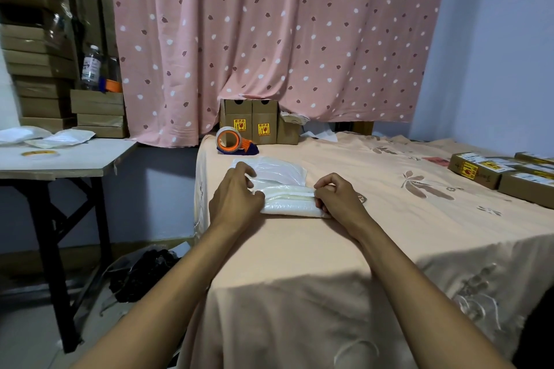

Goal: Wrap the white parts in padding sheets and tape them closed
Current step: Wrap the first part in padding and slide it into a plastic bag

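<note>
**Item:** white, oblong bundle (287,202) of soft foam padding, rolled over on itself, with layered folds showing along its top.

**Location:** on the bed (389,219) with the peach embroidered cover, straight ahead of the person and between the two hands. The free tail of the thin, translucent white padding sheet (278,171) lies flat just behind the bundle and joins it. The white part inside is hidden by the wrap, so its shape cannot be told.

**Handling (judged):**
- Probably light.
- The outer layers look soft and springy and would likely unroll if let go.
- The skin looks smooth and may slide on the cloth.
- Whether the contents are stiff or fragile cannot be told.
- It is best taken at the two short ends, with pressure kept on the top fold. One hand could then hold the seam while the other fetches tape.

**Left hand** (236,198): fingers (247,172) bent over the left end of the bundle, gripping it where the loose sheet begins.

**Right hand** (338,198): fingers (325,186) tightly curled, pinching the right end at the top fold.

**Accessory:** orange-and-blue tape dispenser (236,144) carrying a pale roll. It stands on the bed beyond the sheet, apart from it and untouched. No tape is visible on the bundle.
</note>
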